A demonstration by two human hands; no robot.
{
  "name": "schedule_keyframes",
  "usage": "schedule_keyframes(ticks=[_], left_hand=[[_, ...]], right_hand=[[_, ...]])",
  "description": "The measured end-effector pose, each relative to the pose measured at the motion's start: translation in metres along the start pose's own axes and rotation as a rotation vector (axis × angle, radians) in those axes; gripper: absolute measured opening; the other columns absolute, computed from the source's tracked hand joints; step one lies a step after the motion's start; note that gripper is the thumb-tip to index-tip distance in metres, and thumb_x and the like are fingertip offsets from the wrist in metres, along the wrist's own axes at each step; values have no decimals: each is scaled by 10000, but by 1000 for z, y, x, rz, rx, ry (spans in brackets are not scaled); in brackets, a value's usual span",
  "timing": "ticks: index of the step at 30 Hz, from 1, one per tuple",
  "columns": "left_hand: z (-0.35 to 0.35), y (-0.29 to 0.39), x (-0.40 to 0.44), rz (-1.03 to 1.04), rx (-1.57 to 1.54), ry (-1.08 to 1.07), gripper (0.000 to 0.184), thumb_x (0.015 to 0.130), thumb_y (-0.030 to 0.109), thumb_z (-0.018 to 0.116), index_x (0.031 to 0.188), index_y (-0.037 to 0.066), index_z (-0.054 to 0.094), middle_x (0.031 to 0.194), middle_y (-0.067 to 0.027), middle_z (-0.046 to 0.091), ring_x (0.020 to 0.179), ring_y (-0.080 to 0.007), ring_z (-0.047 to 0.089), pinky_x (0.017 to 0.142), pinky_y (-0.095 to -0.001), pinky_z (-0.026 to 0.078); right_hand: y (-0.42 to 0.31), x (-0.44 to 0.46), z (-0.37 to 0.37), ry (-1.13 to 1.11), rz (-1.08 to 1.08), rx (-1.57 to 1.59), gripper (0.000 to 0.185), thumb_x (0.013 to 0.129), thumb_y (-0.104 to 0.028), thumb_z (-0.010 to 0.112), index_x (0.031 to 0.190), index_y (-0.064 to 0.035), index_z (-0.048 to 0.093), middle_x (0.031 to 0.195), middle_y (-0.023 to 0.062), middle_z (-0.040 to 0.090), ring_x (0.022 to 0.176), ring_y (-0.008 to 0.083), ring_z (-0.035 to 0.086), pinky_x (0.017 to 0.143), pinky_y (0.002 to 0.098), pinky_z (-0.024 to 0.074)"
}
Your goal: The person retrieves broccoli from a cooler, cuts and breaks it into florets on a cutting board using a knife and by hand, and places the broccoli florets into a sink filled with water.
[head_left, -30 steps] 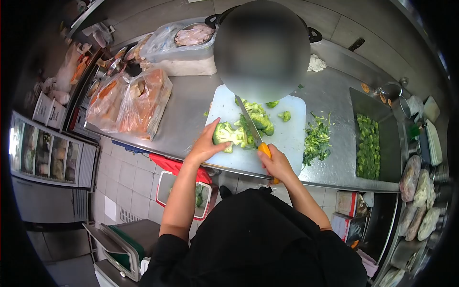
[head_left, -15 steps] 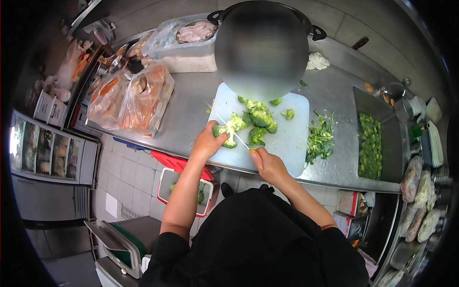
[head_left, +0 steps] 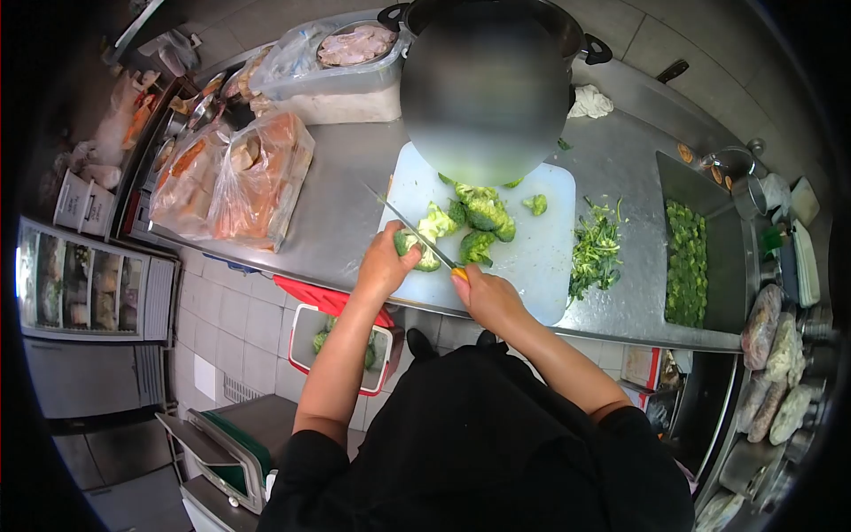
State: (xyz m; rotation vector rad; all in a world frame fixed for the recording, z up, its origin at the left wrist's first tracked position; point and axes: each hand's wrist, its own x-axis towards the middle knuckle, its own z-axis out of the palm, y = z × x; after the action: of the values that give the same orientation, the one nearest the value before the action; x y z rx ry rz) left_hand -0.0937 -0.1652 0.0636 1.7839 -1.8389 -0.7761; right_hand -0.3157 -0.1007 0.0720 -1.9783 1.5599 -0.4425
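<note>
My left hand is closed around a head of broccoli at the near left of the white cutting board. In my right hand is a knife with a yellow handle. Its blade slants up and left across the held broccoli; whether it has entered the stem I cannot tell. Cut broccoli pieces lie just beyond my hands, with one small floret apart on the right. A blurred round patch hides the board's far edge.
Green trimmings are heaped right of the board. Farther right, the sink holds many florets. Plastic bags with orange contents stand left, near a tub with raw meat. A red-and-white cooler containing broccoli sits on the floor.
The knife blade has turned and now shows its broad side, its tip farther up and left. My left hand keeps its hold on the broccoli. The whole view has shifted slightly.
</note>
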Motion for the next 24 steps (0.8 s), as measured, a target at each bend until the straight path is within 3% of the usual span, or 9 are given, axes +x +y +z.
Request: schedule_keyframes(ticks=[8, 9, 12, 13, 14, 17, 20, 21, 24], left_hand=[[-3, -20, -2, 88, -131, 12, 555, 842, 293, 745, 1303, 63, 538, 1146, -258, 659, 1078, -437, 631, 934, -446, 497], [-3, -32, -2, 142, -226, -8, 579, 857, 263, 750, 1357, 71, 532, 1243, -233, 634, 1177, -405, 600, 1013, -414, 466], [3, -56, -1, 238, -507, -22, 607, 870, 223, 751, 1407, 74, 510, 1358, -206, 580, 1273, -381, 544, 1086, -400, 416], [-3, -56, 1, 239, -499, -58, 622, 873, 203, 756, 1436, 101, 511, 1466, -190, 507, 1359, -362, 475, 1134, -403, 373], [-7, -57, 4, 242, -507, -72, 622, 873, 203, 756, 1436, 101, 511, 1466, -190, 507, 1359, -362, 475, 1134, -403, 373], [-29, -49, 13, 321, -72, -24, 628, 843, 244, 777, 1423, 150, 557, 1531, -177, 450, 1429, -334, 404, 1159, -403, 346], [-45, -63, 28, 273, -256, -244, 636, 835, 264, 777, 1422, 152, 560, 1533, -166, 450, 1412, -346, 423, 1154, -405, 353], [-49, -65, 32, 277, -292, -267, 596, 841, 304, 760, 1384, 124, 591, 1510, -179, 475, 1385, -367, 449, 1138, -409, 369], [-58, -34, 39, 286, -102, -154, 554, 844, 330, 743, 1317, 67, 624, 1435, -195, 545, 1341, -371, 492, 1098, -411, 404]], right_hand=[[-18, 75, 14, 23, 9, -40, 453, 1056, -423, 420, 1027, -1, 582, 838, 274, 688, 771, 457, 667, 706, 563, 514], [-22, 73, 11, 18, 68, 21, 464, 1057, -431, 411, 1022, -3, 587, 861, 282, 686, 808, 468, 660, 731, 572, 504], [-22, 55, 0, 56, 120, 121, 480, 1056, -446, 403, 1030, -5, 589, 897, 293, 679, 866, 489, 645, 773, 582, 487], [-20, 45, -6, 99, 112, 177, 485, 1055, -454, 405, 1044, -4, 586, 909, 296, 676, 888, 499, 636, 790, 583, 479], [-18, 34, -11, 103, 128, 173, 485, 1055, -454, 405, 1044, -4, 586, 909, 296, 676, 888, 499, 636, 790, 583, 479], [-12, 4, -25, 144, 182, 191, 479, 1052, -459, 412, 1060, -15, 590, 914, 303, 668, 891, 516, 620, 788, 586, 471], [-6, -33, -28, 202, 286, 231, 479, 1054, -468, 412, 1050, -29, 602, 832, 259, 682, 773, 460, 659, 723, 541, 501], [-13, -46, -35, 218, 406, 298, 486, 1057, -474, 409, 1042, -30, 608, 777, 218, 675, 686, 399, 659, 670, 500, 507], [5, -82, -21, 292, 592, 382, 508, 1061, -489, 399, 1033, -33, 621, 680, 134, 645, 547, 272, 631, 574, 417, 499]])
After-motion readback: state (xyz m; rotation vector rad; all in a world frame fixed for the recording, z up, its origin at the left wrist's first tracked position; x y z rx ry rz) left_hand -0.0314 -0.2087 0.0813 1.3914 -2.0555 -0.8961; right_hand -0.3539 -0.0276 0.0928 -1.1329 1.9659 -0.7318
